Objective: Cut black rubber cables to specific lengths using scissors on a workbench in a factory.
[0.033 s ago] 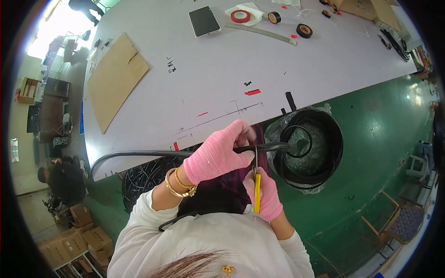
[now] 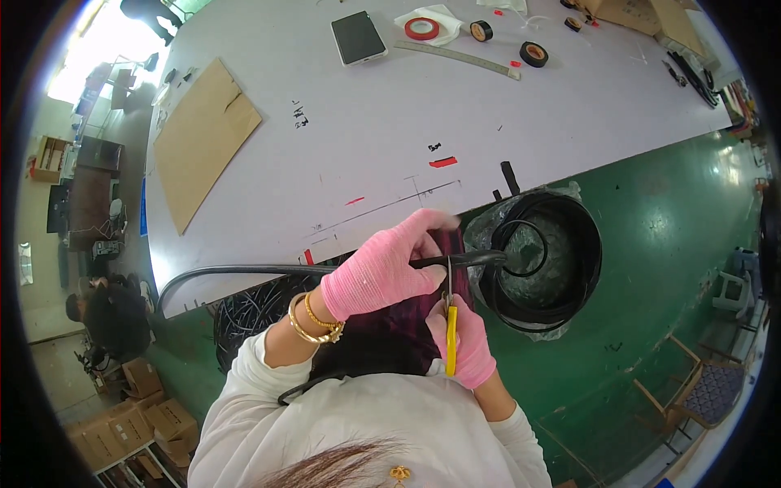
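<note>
A long black cable [image 2: 244, 269] runs from the left over the table's edge, passes under my left hand and continues right to the coil. My left hand [image 2: 382, 272], in a pink knit glove, is closed round the cable with its thumb below and forefinger stretched out above. In my right hand [image 2: 472, 346], also pink-gloved, are scissors with a yellow handle [image 2: 451, 342]. Their thin metal blades [image 2: 449, 281] point away from me and meet the cable just right of my left hand. The right fingers are partly hidden behind the handle.
The cable coil [image 2: 590, 276] sits in clear plastic beyond the table's edge, right of my hands. More black cables [image 2: 260, 317] lie below the edge at left. On the white table [image 2: 325, 163] are brown cardboard [image 2: 203, 146], a ruler [image 2: 460, 58], tape rolls [image 2: 534, 54] and a dark flat device [image 2: 358, 38].
My left forefinger has stretched out further to the right, away from the cable. The scissors and the cable look the same.
</note>
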`<action>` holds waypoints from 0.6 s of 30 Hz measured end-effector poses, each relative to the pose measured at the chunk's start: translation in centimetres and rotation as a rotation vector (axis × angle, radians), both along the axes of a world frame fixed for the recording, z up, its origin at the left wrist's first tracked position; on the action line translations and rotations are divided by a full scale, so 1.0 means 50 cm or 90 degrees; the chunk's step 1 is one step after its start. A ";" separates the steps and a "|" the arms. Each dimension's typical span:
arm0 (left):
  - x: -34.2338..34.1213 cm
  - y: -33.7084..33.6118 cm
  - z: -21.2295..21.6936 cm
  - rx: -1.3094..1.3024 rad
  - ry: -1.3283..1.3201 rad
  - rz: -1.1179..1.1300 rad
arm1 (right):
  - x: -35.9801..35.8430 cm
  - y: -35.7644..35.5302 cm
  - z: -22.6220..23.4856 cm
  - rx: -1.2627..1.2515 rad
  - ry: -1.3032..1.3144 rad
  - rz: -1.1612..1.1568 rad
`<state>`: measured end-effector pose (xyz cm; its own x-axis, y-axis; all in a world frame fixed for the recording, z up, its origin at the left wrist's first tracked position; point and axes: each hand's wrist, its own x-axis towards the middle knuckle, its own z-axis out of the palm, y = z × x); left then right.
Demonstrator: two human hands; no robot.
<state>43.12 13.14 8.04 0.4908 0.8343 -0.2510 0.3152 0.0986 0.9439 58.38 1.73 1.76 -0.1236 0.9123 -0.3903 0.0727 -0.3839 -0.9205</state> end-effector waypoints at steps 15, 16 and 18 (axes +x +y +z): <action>0.006 0.068 0.029 -0.328 -0.090 -0.282 | 0.026 -0.030 -0.004 -0.025 0.042 0.011; 0.007 0.066 0.028 -0.329 -0.094 -0.283 | 0.034 -0.039 -0.010 -0.024 0.038 0.012; 0.002 0.063 0.023 -0.332 -0.104 -0.262 | 0.067 -0.064 -0.033 0.102 -0.083 0.026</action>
<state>43.20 16.31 9.17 0.8082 0.3614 -0.4650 0.2814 0.4567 0.8439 61.73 -1.46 0.10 -0.1197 0.9593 -0.2558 0.2077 -0.2277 -0.9513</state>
